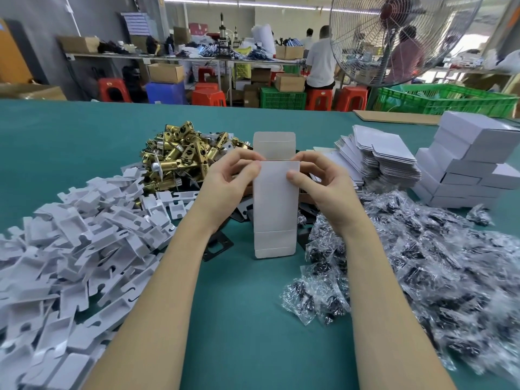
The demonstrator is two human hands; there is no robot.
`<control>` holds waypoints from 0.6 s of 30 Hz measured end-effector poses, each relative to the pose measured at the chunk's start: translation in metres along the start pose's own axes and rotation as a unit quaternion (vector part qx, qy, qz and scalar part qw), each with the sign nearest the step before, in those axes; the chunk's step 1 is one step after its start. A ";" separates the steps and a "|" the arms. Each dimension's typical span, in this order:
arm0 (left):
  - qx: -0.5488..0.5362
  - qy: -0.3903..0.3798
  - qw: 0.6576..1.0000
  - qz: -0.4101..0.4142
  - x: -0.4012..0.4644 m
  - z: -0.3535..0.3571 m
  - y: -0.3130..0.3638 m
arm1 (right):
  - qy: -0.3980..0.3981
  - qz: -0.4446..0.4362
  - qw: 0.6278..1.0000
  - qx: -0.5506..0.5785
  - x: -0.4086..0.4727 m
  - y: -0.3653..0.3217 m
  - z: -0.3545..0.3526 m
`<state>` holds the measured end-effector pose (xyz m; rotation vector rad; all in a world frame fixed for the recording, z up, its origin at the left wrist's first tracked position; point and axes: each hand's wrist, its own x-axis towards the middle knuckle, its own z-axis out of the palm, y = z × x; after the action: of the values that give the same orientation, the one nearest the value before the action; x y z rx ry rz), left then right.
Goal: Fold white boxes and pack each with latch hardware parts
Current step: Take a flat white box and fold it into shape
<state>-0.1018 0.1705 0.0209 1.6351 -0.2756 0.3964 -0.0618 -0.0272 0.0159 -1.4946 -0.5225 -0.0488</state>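
Observation:
I hold a flat white box blank (275, 204) upright above the green table, its end flaps open at top and bottom. My left hand (228, 178) pinches its upper left edge and my right hand (318, 178) pinches its upper right edge. Behind my left hand lies a heap of brass latch bodies (180, 153). White folded card inserts (84, 229) are piled at the left. Clear bags of black screws (416, 254) spread at the right. Black metal plates (218, 244) lie under my wrists.
Flat white box blanks (382, 156) are stacked at the right rear, with finished white boxes (467, 161) stacked beyond them. A green crate (447, 99) and a standing fan (394, 35) are behind the table. People work at far benches.

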 end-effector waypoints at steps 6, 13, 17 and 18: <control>0.023 0.050 0.998 0.016 0.002 0.003 0.004 | -0.019 0.002 1.000 -0.001 0.001 -0.001 0.001; -0.032 0.058 0.997 -0.049 0.007 0.005 0.012 | -0.031 0.005 1.000 0.001 0.001 -0.004 0.000; 0.001 0.051 0.998 -0.037 0.007 0.004 0.018 | -0.034 0.004 0.999 -0.001 0.002 -0.004 0.001; 0.002 0.044 0.998 -0.035 0.007 0.004 0.020 | -0.039 0.003 0.999 0.000 0.001 -0.004 0.001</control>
<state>-0.1032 0.1649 0.0418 1.6209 -0.1512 0.4154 -0.0624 -0.0260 0.0206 -1.5018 -0.5799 0.0148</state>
